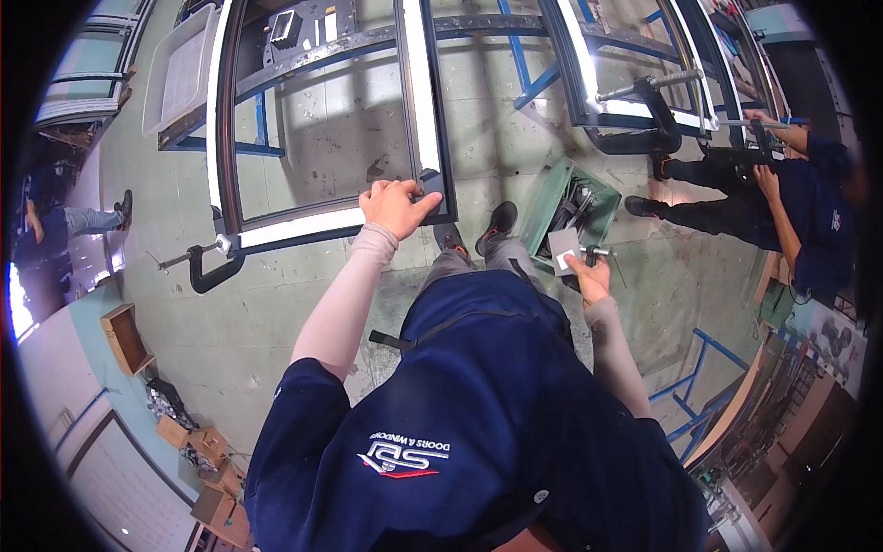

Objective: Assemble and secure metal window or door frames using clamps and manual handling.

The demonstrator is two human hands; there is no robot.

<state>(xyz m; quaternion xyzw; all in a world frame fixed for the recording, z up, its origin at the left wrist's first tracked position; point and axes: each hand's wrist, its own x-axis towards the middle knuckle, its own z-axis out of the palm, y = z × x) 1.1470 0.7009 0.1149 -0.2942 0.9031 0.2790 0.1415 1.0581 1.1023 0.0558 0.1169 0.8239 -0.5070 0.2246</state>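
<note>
A black-and-white window frame [313,225] lies raised in front of me. My left hand [397,208] is closed over its near right corner, thumb out to the right, beside a small dark block [430,182] on that corner. Low on my right, my right hand [591,278] grips a black C-clamp [600,251] together with a flat light-grey block [563,250]; much of the clamp is hidden behind the block and fingers. Another C-clamp [216,274] is fixed at the frame's near left corner.
A green metal box [602,198] with tools inside stands on the floor by my right foot. Blue-legged supports [262,124] carry the frame. To the right, a co-worker [809,202] works at a second clamped frame [575,83]. A pale plastic tub [180,74] is far left.
</note>
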